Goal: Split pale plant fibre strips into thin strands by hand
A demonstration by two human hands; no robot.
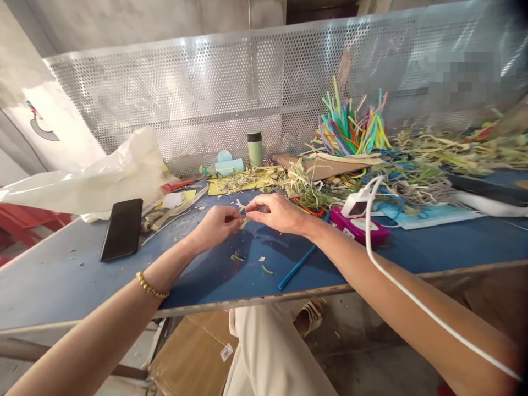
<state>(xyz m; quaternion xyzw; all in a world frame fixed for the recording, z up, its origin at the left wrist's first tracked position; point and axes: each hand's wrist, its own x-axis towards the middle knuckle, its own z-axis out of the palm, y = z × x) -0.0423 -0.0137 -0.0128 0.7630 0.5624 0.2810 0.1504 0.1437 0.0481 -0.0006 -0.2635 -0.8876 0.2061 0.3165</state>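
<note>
"Firstly, report on the left hand [216, 225]."

"Find thumb and fingertips pressed together, pinching a small pale strip [244, 223]. Place it between both hands, above the blue surface [231, 283]."

"And on the right hand [278, 213]?"

"Note thumb and forefinger brought together, pinching at the same strip from the opposite side. Cannot tell its exact form, being too small and partly covered."

"Proceed to the left side."

"Log a black phone [122, 230], lying well apart from the fingers; behind it, a translucent plastic bag [136, 168]. Register also a gold beaded bracelet [150, 287] around the left wrist."

"Now examine behind the hands."

"Record a green bottle [255, 151], standing upright under a dark cap, just beside a light blue cylinder [230, 167] lying on its side. Observe a perforated metal panel [185, 104] at the rear."

"State findings on the right."

"Enter a magenta box [373, 234] near the right forearm, with a white cable [372, 250] passing over that arm. Farther back, list a splayed bundle of coloured stems [350, 132]. Towards the front edge, note a blue rod [296, 269] and scattered green scraps [267, 269]."
</note>
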